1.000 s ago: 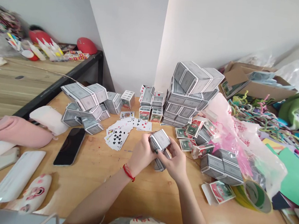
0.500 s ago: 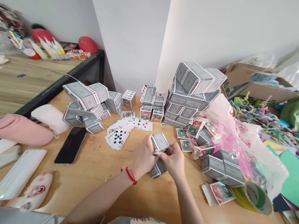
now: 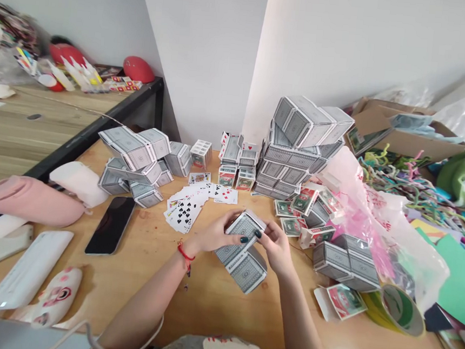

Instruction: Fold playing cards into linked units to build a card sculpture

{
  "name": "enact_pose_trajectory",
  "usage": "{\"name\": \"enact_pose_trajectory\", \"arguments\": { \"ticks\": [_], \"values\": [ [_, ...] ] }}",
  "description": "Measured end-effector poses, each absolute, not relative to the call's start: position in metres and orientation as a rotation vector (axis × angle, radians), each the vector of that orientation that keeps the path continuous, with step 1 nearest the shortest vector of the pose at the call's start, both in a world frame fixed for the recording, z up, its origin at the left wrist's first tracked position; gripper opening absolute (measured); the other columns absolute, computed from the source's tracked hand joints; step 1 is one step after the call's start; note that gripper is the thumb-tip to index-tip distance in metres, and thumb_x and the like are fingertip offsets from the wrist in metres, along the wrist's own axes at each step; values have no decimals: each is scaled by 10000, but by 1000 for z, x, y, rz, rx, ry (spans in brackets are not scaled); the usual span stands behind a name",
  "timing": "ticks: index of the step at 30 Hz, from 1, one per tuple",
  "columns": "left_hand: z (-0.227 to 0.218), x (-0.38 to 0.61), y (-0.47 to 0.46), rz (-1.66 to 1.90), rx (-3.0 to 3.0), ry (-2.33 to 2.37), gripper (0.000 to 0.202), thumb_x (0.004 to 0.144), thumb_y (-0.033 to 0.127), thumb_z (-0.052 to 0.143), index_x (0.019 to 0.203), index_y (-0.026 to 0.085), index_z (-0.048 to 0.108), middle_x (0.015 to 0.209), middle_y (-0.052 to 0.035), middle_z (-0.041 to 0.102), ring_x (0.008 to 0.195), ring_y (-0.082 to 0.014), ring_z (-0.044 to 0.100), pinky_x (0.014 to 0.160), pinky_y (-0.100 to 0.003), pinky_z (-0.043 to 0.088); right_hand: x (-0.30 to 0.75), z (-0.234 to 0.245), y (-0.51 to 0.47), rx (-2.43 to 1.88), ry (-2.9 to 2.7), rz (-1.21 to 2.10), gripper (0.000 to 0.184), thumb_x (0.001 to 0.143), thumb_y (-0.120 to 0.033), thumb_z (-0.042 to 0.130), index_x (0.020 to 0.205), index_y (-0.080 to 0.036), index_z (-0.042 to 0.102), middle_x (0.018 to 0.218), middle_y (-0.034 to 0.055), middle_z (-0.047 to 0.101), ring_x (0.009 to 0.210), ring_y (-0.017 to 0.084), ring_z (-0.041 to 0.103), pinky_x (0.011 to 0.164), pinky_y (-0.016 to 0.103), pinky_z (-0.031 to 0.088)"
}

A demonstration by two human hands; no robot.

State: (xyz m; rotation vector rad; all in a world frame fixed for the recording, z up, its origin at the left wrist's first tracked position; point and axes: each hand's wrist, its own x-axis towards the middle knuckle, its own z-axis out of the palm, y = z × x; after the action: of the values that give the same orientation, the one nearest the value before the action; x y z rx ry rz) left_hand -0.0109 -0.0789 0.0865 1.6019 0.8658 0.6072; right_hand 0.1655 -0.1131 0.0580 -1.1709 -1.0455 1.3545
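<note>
Between my hands is a block built from playing cards (image 3: 244,270), with grey patterned card backs on its faces. My left hand (image 3: 221,236) grips its upper left side, thumb laid across the front. My right hand (image 3: 277,246) pinches the upper right edge with thumb and fingers. The block is tilted, and its lower part hangs toward me above the table. Beyond it lie loose playing cards (image 3: 184,214), fanned face up. To the right of my hands are several card boxes (image 3: 292,226), and a pair of similar card blocks (image 3: 347,263) sits close by.
A tall stack of card blocks (image 3: 287,147) stands at the back right, a lower pile (image 3: 132,157) at the left. A phone (image 3: 110,226), a white power bank (image 3: 28,271) and a computer mouse (image 3: 58,296) lie left. Yellow tape (image 3: 397,311) and a plastic bag (image 3: 391,226) are right.
The card block has turned in my hands, so more of its patterned faces show toward me. My left hand has shifted left and its thumb now lies across the front.
</note>
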Motion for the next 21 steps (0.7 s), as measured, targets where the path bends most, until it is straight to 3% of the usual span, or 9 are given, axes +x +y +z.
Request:
{"name": "enact_pose_trajectory", "arguments": {
  "ticks": [4, 8, 14, 21],
  "values": [
    [78, -14, -75, 552, 1432, 925, 438, 742, 415, 572, 1113, 188, 523, 1115, -61, 596, 1013, -220, 559, 841, -335, 461, 166, 53, -110, -1138, -924, 1540, 334, 690, -389, 654, 937, -173, 595, 956, 64, 651, 866, 199, 620, 768, 328, 497],
    [67, -14, -75, 668, 1341, 1078, 392, 772, 443, 520, 1057, 177, 566, 1076, -60, 618, 947, -219, 585, 812, -337, 466, 166, 49, -110, -1104, -858, 1675, 434, 735, -457, 592, 1074, -187, 564, 1065, 82, 632, 950, 220, 608, 880, 389, 448],
    [53, -17, -76, 832, 1288, 1209, 430, 770, 472, 503, 1091, 187, 530, 1085, -70, 602, 970, -220, 573, 803, -328, 469, 171, 44, -111, -1275, -1067, 1682, 512, 652, -441, 677, 1092, -191, 593, 1100, 89, 630, 1068, 269, 543, 943, 428, 393],
    [65, -17, -81, 792, 1403, 1221, 480, 686, 333, 634, 1117, 215, 459, 1042, -24, 600, 912, -171, 589, 785, -287, 469, 168, 35, -108, -1328, -1259, 1583, 536, 600, -364, 722, 1089, -183, 599, 1108, 71, 627, 1031, 279, 565, 920, 442, 419]
  ]
}}
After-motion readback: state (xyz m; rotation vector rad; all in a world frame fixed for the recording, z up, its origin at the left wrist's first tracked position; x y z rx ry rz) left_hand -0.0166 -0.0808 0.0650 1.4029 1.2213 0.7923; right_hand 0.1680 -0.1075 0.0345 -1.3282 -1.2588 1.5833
